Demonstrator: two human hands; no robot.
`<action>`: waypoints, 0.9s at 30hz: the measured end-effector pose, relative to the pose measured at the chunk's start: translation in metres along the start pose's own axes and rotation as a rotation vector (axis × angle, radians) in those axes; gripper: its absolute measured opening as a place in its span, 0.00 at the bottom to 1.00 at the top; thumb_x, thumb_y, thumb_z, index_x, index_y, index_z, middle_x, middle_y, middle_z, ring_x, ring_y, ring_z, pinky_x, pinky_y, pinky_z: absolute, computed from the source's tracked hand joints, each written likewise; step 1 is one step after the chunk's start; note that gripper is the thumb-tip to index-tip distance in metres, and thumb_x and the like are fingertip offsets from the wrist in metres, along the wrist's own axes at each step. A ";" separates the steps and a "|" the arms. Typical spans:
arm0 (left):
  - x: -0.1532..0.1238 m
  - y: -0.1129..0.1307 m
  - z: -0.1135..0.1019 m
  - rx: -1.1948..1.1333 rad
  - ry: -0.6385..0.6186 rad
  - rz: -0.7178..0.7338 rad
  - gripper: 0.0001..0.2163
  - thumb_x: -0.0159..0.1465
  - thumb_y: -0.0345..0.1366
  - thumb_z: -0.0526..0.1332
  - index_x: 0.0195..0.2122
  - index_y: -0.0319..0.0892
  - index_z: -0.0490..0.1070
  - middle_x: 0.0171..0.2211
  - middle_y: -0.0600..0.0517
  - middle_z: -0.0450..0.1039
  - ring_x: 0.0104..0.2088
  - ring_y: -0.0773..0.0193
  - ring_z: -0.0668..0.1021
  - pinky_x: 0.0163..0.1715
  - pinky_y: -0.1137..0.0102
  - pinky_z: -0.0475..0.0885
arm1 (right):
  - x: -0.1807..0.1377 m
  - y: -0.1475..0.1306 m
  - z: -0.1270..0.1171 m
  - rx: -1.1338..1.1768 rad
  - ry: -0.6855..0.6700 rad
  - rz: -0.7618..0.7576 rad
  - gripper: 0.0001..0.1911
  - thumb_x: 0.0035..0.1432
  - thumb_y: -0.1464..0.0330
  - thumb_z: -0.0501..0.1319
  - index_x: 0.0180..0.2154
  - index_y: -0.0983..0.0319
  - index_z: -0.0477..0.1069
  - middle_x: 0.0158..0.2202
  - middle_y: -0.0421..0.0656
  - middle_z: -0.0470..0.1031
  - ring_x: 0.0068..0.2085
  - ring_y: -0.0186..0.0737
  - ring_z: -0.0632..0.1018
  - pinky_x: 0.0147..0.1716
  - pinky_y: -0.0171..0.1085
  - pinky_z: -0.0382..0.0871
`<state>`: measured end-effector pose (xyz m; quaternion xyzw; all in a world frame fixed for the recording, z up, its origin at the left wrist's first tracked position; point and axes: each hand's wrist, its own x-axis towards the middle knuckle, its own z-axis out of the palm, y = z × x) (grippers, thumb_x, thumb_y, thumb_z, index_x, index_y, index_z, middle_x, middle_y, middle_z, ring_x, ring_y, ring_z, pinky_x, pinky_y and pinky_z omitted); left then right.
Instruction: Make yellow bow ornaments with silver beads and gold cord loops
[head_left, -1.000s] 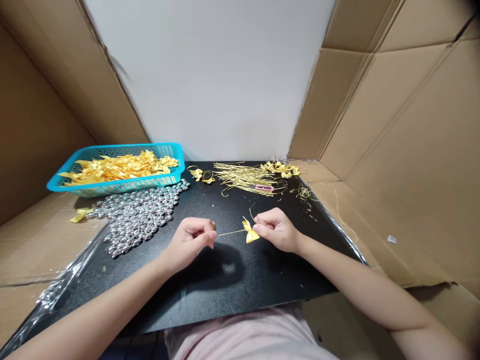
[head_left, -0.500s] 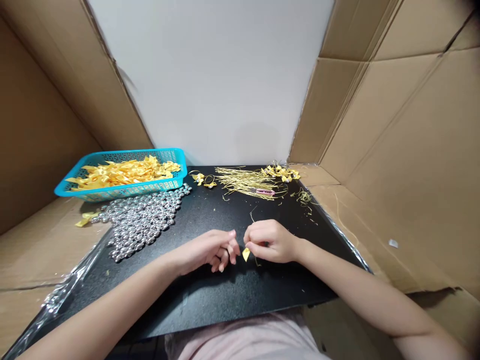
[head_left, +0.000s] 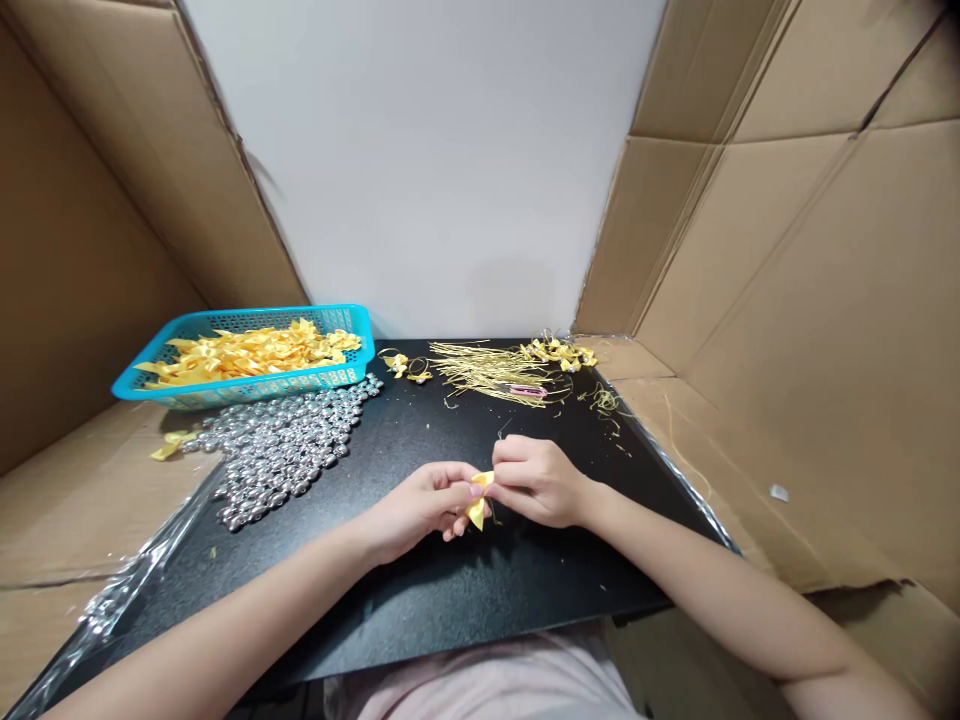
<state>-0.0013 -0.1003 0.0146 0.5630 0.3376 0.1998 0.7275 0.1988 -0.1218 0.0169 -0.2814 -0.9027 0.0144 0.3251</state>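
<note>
Between my two hands, over the front half of the black table (head_left: 405, 600), is a yellow ribbon bow (head_left: 478, 512). My left hand (head_left: 439, 505) pinches it between thumb and fingers. My right hand (head_left: 536, 482) is closed at the bow's right side, its fingertips against the ribbon. A thin cord end sticks up above the right fingers and another hangs below the bow. What lies inside the right fingers is mostly hidden.
A turquoise basket (head_left: 247, 383) of yellow bows stands at back left, before it many silver beads (head_left: 289, 450). Gold cords (head_left: 480, 368), a pink-handled tool (head_left: 527, 391), finished bows (head_left: 559, 352) and cord scraps (head_left: 604, 402) lie farther back. Cardboard walls (head_left: 810, 330) enclose the sides.
My left hand, open and apart before, has moved right and taken hold of the bow. The bow shows more now, and my right hand has shifted slightly left.
</note>
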 end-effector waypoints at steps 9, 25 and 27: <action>0.001 -0.005 0.000 0.260 0.238 0.175 0.10 0.54 0.41 0.68 0.27 0.39 0.72 0.18 0.56 0.71 0.18 0.70 0.70 0.18 0.76 0.66 | 0.002 -0.012 0.012 0.036 0.031 0.038 0.19 0.62 0.71 0.49 0.19 0.59 0.53 0.18 0.36 0.59 0.20 0.32 0.60 0.23 0.34 0.55; 0.011 0.003 -0.030 0.387 0.351 0.224 0.12 0.56 0.44 0.66 0.27 0.39 0.71 0.19 0.55 0.72 0.17 0.69 0.71 0.16 0.77 0.65 | 0.000 -0.002 -0.004 0.172 0.112 0.115 0.20 0.60 0.72 0.51 0.21 0.58 0.42 0.18 0.33 0.47 0.19 0.31 0.54 0.21 0.34 0.50; 0.010 0.005 -0.030 0.375 0.339 0.217 0.13 0.57 0.45 0.64 0.27 0.39 0.71 0.17 0.57 0.70 0.16 0.70 0.70 0.15 0.77 0.63 | 0.001 -0.004 -0.008 0.197 0.074 0.089 0.20 0.61 0.71 0.51 0.21 0.58 0.42 0.18 0.33 0.48 0.19 0.31 0.56 0.21 0.33 0.52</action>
